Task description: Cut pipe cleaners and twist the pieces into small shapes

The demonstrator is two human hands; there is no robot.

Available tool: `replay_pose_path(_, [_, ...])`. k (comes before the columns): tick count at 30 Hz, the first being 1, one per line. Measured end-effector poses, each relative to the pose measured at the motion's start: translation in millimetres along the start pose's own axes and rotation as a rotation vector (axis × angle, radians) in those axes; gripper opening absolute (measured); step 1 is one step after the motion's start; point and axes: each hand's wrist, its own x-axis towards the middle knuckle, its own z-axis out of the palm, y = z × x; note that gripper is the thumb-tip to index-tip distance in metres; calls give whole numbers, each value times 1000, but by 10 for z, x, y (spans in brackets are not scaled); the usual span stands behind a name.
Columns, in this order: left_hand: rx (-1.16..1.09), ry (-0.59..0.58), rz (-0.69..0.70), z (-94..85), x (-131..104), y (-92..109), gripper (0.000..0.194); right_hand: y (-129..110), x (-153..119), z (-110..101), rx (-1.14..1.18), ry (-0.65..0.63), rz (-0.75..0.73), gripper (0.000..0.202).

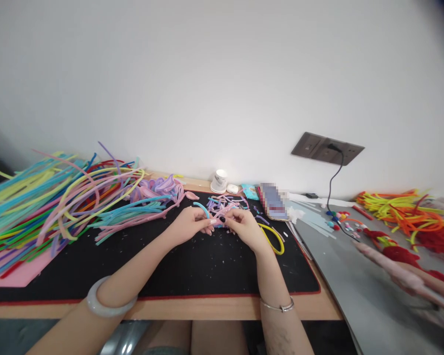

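Note:
Near the middle of the black mat (207, 276), my left hand (193, 224) has its fingers pressed round a light blue fuzzy stem (202, 209), whose curved end rises above the fingers. My right hand (241, 224) is closed close beside it, pinching at a small pink and blue piece with a dark spot (222, 219) between the two hands. The fingertips cover most of that piece. Just behind the hands lies a heap of short pink and purple stems (231, 201). A yellow loop (277, 240) rests right of my right hand.
Long coloured stems (74, 197) pile up at the left. Behind the mat stand a paper cup (219, 181), a white case (232, 189) and a phone (274, 201). Another person's hand (403, 271) is over the grey table (358, 291) at right, near orange and yellow stems (403, 212).

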Motion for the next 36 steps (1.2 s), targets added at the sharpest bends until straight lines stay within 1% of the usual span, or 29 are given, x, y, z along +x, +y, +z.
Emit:
replay_pose_path(3, [15, -20, -18, 25, 9, -37, 25, -22, 2, 14, -26, 82, -14, 14])
replay_pose_path(5, [9, -31, -25, 35, 16, -66, 24, -34, 6, 18, -33, 90, -14, 14])
replay_pose_path(7, [48, -32, -10, 37, 17, -89, 24, -46, 8, 15, -38, 83, -24, 15])
replay_pose_path(12, [224, -41, 82, 30, -6, -84, 26, -52, -3, -17, -93, 89, -74, 17])
replay_pose_path(14, [250, -50, 100, 28, -15, -64, 28, -31, -9, -30, -104, 64, -54, 13])
replay_pose_path(17, [264, -30, 102, 25, -17, -45, 30, 14, -14, -46, -123, 4, -11, 10])
replay_pose_path(20, [267, -16, 104, 22, -11, -58, 30, 43, -13, -60, -142, 13, -12, 12])
replay_pose_path(22, [283, -37, 114, 23, -10, -77, 28, 42, -11, -63, -137, 31, -13, 14])
replay_pose_path(27, [356, -114, 137, 35, -22, -94, 23, 10, -14, -35, -133, 1, -41, 15])
replay_pose_path(30, [341, -146, 138, 47, -25, -91, 23, 8, -10, -15, -186, 63, -42, 15])
replay_pose_path(33, [281, -136, 116, 54, -18, -90, 23, 22, 6, -10, -213, 141, -58, 16])
replay_pose_path(36, [193, -93, 92, 49, -11, -79, 24, 48, 27, -18, -111, 203, -49, 15])
